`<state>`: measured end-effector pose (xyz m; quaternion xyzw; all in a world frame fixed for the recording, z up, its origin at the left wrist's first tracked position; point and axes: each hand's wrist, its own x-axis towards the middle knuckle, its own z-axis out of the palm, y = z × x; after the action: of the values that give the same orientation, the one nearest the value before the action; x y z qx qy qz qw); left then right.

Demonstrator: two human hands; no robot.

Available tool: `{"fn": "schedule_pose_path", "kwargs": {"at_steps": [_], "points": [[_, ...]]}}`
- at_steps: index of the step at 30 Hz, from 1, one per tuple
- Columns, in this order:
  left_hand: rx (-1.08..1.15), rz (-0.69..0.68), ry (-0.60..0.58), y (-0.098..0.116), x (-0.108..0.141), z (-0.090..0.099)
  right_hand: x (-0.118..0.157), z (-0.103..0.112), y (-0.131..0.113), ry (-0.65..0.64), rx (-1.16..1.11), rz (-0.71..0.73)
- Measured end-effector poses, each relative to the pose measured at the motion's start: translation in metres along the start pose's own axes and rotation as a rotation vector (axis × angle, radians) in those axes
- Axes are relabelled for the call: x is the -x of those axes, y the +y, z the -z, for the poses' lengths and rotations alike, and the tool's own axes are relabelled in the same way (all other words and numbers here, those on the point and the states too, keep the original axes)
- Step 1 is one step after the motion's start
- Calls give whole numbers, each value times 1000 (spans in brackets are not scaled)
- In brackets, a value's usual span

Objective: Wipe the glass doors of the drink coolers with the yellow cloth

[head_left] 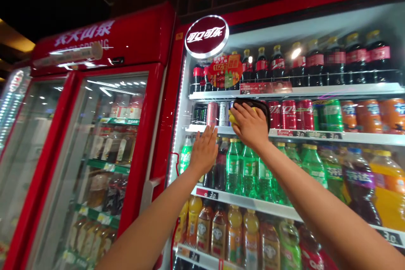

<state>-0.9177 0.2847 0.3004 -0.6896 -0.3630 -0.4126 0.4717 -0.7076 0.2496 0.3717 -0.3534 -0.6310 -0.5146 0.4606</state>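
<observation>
My right hand (pixel 249 124) presses a dark cloth (pixel 265 112) with a yellow part against the glass door of the lit drinks fridge, in front of the shelf of cans. Left of it, my left hand (pixel 205 147) rests on the same glass, fingers stretched upward, holding nothing. Behind the glass are cola bottles (pixel 277 65) on the top shelf, red cans (pixel 288 114) below them, and green bottles (pixel 233 164) lower down.
A round lit sign (pixel 206 36) sits at the fridge's upper left. A second red fridge (pixel 133 38) with glass doors stands to the left. A metal door handle (pixel 147 196) is near my left forearm.
</observation>
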Motion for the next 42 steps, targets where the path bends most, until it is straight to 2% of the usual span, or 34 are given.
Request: {"fn": "schedule_pose_path", "kwargs": {"at_steps": [2, 4, 6, 8, 10, 12, 16, 19, 23, 25, 27, 30, 32, 34, 37, 39, 42], "points": [[-2, 26, -10, -1, 2, 1, 1, -8, -20, -39, -12, 31], [-2, 56, -20, -3, 4, 4, 15, -9, -33, -111, -23, 134], [-1, 85, -33, -9, 7, 6, 33, -5, -34, -159, -28, 230], [-3, 97, -38, -17, 11, 8, 45, 1, -26, -162, -24, 263], [-7, 99, -28, -27, 15, 9, 42, 2, -19, -126, -14, 226], [-13, 92, -14, -39, 19, 9, 24, -4, -22, -73, -3, 142], [-14, 73, -8, -62, 29, 8, -11, -27, -62, -35, -4, 23], [7, 46, -32, -77, 38, 9, -3, -39, -93, -87, -18, 93], [51, 10, -69, -95, 51, 10, 24, -33, -97, -187, -11, 206], [68, -8, -67, -104, 57, 9, 21, -29, -93, -165, 14, 139], [82, -34, -54, -113, 62, 8, 6, -31, -97, -105, 33, 16], [99, -69, -35, -123, 69, 4, -19, -46, -122, -52, 19, -100], [109, -74, -31, -127, 74, 1, -22, -57, -142, -70, -8, -73], [121, -66, -30, -129, 82, 0, -12, -62, -155, -120, -34, 10], [146, -54, -34, -132, 95, 0, 10, -58, -157, -202, -59, 108], [165, -56, -45, -135, 103, 1, 12, -54, -155, -212, -62, 86], [185, -55, -69, -141, 113, 4, -4, -60, -161, -161, -49, -47]]}}
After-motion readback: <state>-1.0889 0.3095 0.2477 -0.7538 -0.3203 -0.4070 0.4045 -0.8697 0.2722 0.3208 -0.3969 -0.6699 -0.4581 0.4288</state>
